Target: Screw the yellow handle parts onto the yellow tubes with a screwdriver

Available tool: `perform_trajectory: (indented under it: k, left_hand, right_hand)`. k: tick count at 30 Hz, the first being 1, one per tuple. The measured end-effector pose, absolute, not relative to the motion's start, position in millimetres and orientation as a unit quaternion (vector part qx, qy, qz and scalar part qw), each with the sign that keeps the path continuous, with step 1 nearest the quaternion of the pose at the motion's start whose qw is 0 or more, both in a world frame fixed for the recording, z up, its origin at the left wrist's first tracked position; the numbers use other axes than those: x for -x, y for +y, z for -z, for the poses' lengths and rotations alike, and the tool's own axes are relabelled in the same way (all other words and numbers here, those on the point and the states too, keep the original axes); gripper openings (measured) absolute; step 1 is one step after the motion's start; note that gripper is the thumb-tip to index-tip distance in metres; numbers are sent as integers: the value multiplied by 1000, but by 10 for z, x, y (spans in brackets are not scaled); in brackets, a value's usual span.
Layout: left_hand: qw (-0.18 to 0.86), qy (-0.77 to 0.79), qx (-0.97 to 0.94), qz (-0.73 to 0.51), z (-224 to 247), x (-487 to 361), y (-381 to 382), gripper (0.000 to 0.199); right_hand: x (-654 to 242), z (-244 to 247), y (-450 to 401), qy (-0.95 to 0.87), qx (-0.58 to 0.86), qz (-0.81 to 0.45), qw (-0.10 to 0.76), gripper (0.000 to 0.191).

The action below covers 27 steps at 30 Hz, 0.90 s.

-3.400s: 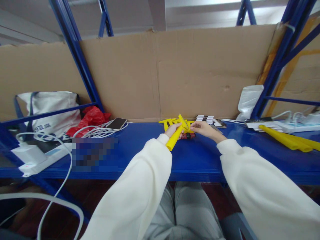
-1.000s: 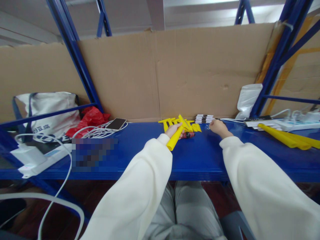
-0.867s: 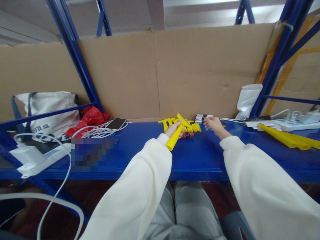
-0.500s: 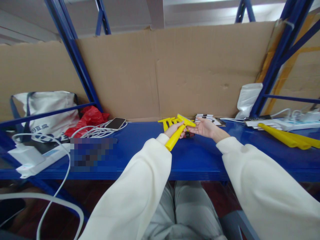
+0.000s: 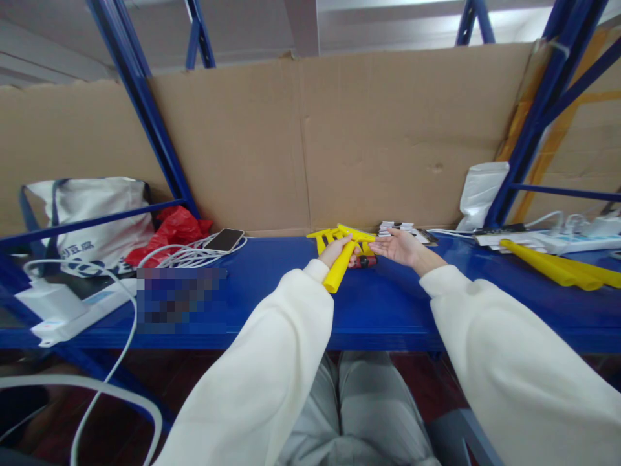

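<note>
My left hand (image 5: 334, 251) is closed around a yellow T-shaped scraper (image 5: 338, 272), its tapered handle pointing down toward me and its wide head away. My right hand (image 5: 405, 248) lies palm up with fingers stretched out, its fingertips by the right end of the scraper's head. Whether they touch it I cannot tell. Several more yellow T-shaped pieces (image 5: 321, 241) lie behind my left hand, partly hidden. A red and black object (image 5: 366, 261) rests on the blue bench between my hands.
Small white and black packets (image 5: 398, 227) lie behind my right hand. Yellow handles (image 5: 538, 262) and a power strip (image 5: 582, 242) are at right, near a white pouch (image 5: 484, 194). At left are a phone (image 5: 225, 240), coiled white cable, a red bag (image 5: 177, 233) and a cloth bag (image 5: 97, 217).
The scraper has turned slightly in my left hand, its head shifting a little left. The red and black object shows more. My right fingers have straightened slightly.
</note>
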<state>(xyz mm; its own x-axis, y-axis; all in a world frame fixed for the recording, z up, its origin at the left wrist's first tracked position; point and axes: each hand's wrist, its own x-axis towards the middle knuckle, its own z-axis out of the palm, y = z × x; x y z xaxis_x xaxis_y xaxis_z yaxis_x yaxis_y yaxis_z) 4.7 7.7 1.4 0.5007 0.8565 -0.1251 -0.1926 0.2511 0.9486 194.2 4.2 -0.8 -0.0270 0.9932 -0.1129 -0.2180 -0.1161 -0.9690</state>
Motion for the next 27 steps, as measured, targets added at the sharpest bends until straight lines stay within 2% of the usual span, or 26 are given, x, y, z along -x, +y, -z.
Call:
perform_trajectory:
  k: [6,10,20,27]
  left_hand:
    - [713,364,-453,-393,12,-26,100,40]
    - [709,365,-454,-397,36,-23,127,41]
    - [703,369,-462,-397,32,-29,110,47]
    - [702,372,-457,-400,44,-31,116,42]
  right_hand:
    - [-2276,110,212,-326,530,-517,588,41]
    - [-2470,178,285,-335,560,-473,592,42]
    - [-2520,219,324,-275,556,-505,600,39]
    - [-2519,211,296,-296,546,-500,603,31]
